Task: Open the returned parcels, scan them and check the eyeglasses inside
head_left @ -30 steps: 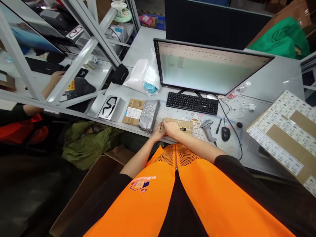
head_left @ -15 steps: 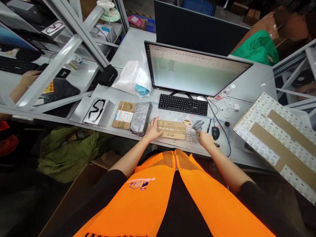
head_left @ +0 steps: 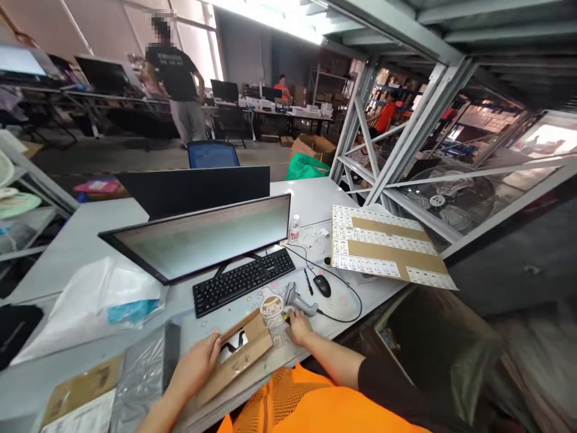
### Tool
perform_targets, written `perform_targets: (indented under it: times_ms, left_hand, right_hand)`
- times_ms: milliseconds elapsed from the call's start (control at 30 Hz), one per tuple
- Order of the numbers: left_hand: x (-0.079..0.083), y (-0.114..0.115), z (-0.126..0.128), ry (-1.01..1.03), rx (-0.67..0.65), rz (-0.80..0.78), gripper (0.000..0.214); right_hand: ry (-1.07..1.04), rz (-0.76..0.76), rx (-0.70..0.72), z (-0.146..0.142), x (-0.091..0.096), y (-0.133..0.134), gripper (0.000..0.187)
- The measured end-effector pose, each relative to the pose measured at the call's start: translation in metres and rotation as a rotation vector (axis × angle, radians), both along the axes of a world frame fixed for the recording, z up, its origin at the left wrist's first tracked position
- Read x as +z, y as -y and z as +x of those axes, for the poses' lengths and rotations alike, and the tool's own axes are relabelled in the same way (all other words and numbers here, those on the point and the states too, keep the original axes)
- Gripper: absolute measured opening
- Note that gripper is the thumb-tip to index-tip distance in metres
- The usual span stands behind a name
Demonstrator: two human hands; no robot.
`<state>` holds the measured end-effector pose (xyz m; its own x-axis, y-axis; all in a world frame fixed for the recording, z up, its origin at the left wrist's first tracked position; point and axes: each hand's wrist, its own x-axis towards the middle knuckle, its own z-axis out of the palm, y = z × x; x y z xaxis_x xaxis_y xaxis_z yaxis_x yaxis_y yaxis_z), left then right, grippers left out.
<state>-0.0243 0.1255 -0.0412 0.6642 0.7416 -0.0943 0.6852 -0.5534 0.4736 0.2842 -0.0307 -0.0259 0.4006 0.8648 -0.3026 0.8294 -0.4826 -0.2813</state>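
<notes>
My left hand [head_left: 198,359] grips the far left edge of a cardboard box [head_left: 252,355], thumb and fingers closed on its raised flap. The top of the box is open, and a white item with a black print [head_left: 235,343] shows inside. Just right of the box, my right hand [head_left: 299,328] is closed low over the desk around a small yellow-and-black tool [head_left: 286,316], mostly hidden by the fingers. Beside those fingers lies a grey barcode scanner [head_left: 300,300] with its cable. A grey plastic-wrapped parcel [head_left: 143,373] and a taped brown parcel [head_left: 83,385] lie left of my left hand.
Behind the box stand a keyboard [head_left: 243,281] and a monitor [head_left: 211,234]. A mouse [head_left: 321,285] and pen [head_left: 308,281] are to the right, before a label-covered cardboard sheet [head_left: 383,243]. A white plastic bag [head_left: 94,300] lies left. A person [head_left: 175,78] stands across the room.
My view has swung up and to the right. The box, taped shut before, now has its top open, with my left hand on the flap. My right hand remains beside the scanner.
</notes>
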Motion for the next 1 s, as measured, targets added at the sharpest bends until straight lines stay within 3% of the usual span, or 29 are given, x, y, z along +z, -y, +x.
perform_targets:
  times_ms: [133,233,333,400,500,600,733,900,1000]
  left_hand:
    - [0.017,-0.027,-0.002,-0.014,0.088,-0.129,0.042]
    - [0.024,-0.037,0.006,-0.13,0.145,-0.128,0.043]
    - [0.024,-0.029,0.016,-0.155,0.213,0.017,0.04]
    - [0.024,-0.016,0.023,-0.121,0.2,0.17,0.038]
    - [0.024,0.003,0.027,-0.118,0.118,0.296,0.042]
    - [0.022,0.01,0.022,-0.111,0.038,0.242,0.043]
    - [0.015,0.002,0.008,-0.112,-0.056,0.133,0.047]
    - [0.007,-0.014,0.004,-0.167,0.021,-0.033,0.045]
    - [0.003,-0.018,0.007,-0.145,0.05,-0.102,0.046]
  right_hand:
    - [-0.051,0.287,0.061,-0.01,-0.002,0.006,0.033]
    - [-0.115,0.465,0.275,-0.03,0.009,-0.002,0.029]
    - [-0.087,0.365,0.533,-0.051,0.021,-0.015,0.044]
    - [-0.006,0.249,0.609,-0.062,0.026,-0.022,0.055]
    - [0.094,0.162,0.66,-0.074,0.03,-0.029,0.049]
    - [0.125,0.112,0.713,-0.081,0.035,-0.032,0.04]
    - [0.126,0.075,0.722,-0.085,0.048,-0.035,0.043]
    - [0.044,0.168,0.784,-0.079,0.06,-0.015,0.019]
    - [-0.06,0.073,0.867,-0.071,0.052,0.011,0.02]
